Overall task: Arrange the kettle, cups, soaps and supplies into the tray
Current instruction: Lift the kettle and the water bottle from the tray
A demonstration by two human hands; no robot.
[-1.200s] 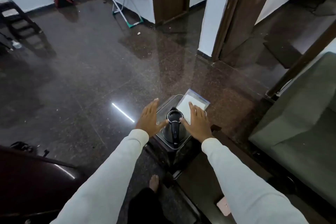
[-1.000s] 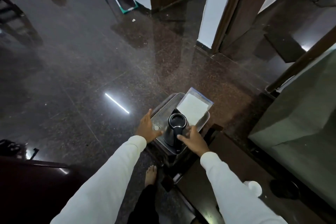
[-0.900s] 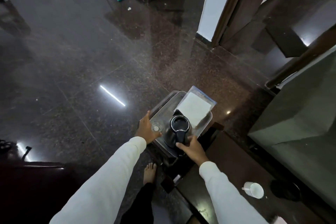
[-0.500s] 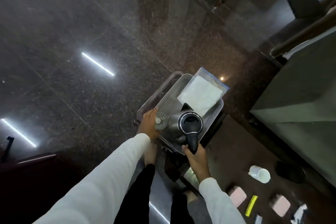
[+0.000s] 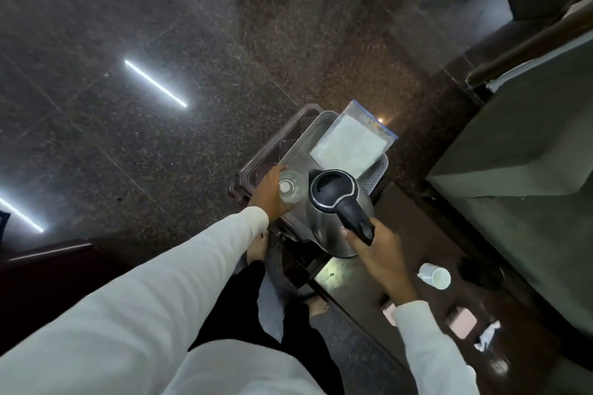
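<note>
A steel kettle (image 5: 333,228) with a black lid and handle hangs over the near end of the clear plastic tray (image 5: 373,181). My right hand (image 5: 375,245) grips its handle. My left hand (image 5: 268,194) holds a clear bottle with a white cap (image 5: 288,190) at the tray's left edge. A zip bag with a white cloth (image 5: 351,143) lies across the tray's far end. On the dark table sit a white cup (image 5: 436,276) on its side, two pink soaps (image 5: 462,325) (image 5: 389,311) and a white crumpled packet (image 5: 486,335).
The tray rests on a small dark stand (image 5: 276,151) beside the low dark table (image 5: 359,282). A dark round object (image 5: 479,272) lies near the cup. A grey-green sofa (image 5: 526,189) fills the right side. My bare feet and polished granite floor lie below.
My head has tilted down, bringing the table's cup and soaps into view. My right hand moved from the kettle's side to its handle and the kettle now looks raised and nearer. My left hand took the bottle.
</note>
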